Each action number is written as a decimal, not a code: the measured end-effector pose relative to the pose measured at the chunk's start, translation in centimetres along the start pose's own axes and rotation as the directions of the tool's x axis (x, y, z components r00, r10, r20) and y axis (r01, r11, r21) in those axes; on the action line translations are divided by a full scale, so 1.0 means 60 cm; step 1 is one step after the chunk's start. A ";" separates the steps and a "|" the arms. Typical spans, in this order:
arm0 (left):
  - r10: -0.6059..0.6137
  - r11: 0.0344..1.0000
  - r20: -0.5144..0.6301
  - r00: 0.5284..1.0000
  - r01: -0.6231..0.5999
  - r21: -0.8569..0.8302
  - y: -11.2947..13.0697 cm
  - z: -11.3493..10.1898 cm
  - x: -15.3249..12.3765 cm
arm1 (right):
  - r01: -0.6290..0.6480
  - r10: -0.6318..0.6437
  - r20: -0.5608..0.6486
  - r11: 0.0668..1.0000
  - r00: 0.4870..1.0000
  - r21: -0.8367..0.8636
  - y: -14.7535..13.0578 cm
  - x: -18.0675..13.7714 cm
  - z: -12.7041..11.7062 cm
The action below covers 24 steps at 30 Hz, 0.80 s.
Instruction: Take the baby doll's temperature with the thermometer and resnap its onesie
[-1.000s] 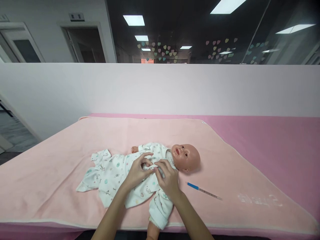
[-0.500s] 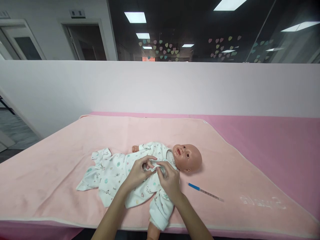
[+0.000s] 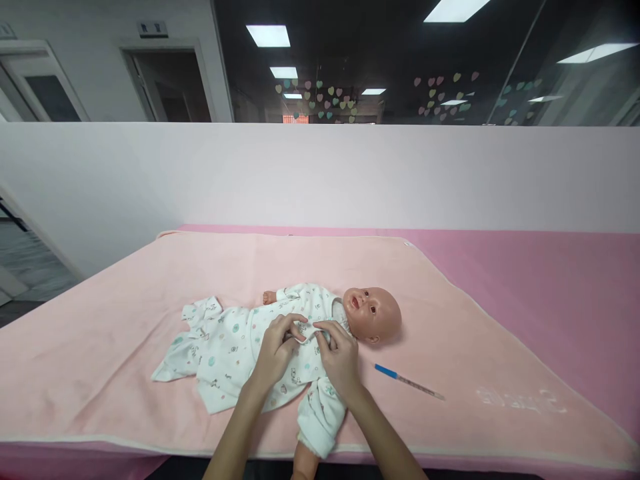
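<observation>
A baby doll (image 3: 373, 315) lies on its back, head to the right, in a white patterned baby shirt (image 3: 300, 303). At the chest, my right hand (image 3: 341, 357) pinches the edge of the shirt between thumb and fingers. Close by on the left, my left hand (image 3: 277, 348) has its fingers curled at the same front edge; its fingertips partly hide the cloth there. One sleeve reaches toward me, with the doll's arm (image 3: 305, 460) coming out of it. White patterned baby pants (image 3: 213, 353) spread over the lower body.
Right of the doll lies a thermometer-like stick (image 3: 410, 382) with a blue end. Everything rests on a peach blanket (image 3: 475, 333) over a pink table surface (image 3: 560, 293). A low white wall (image 3: 320, 177) stands behind, with dark glass above it.
My hands have drawn slightly apart at the chest, the left fingertips shifting a little left from the right ones. The doll stays in place; the view shifts slightly.
</observation>
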State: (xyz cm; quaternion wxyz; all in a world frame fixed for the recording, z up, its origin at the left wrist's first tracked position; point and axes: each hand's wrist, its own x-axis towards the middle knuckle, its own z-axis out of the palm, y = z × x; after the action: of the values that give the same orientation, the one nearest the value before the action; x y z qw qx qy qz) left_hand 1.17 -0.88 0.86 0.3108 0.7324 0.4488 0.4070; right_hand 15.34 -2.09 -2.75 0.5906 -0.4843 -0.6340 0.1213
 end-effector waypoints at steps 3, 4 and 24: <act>0.113 0.971 0.068 0.991 -0.125 0.204 0.007 0.006 -0.003 | 0.039 -0.038 0.012 0.999 0.999 -0.033 0.001 -0.001 0.001; 0.142 0.952 0.094 0.985 -0.162 0.260 0.009 0.007 -0.004 | 0.058 -0.057 0.008 0.997 0.998 -0.048 0.002 -0.001 0.001; 0.159 0.922 -0.137 0.978 -0.097 0.376 -0.005 0.012 -0.016 | 0.112 -0.120 -0.042 0.979 0.992 -0.172 0.009 -0.006 0.006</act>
State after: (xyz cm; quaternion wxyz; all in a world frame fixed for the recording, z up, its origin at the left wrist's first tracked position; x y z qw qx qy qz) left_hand 1.39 -1.71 -0.06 0.1030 0.7692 0.4920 0.3946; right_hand 15.21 -1.96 -3.46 0.5697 -0.4979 -0.6536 0.0198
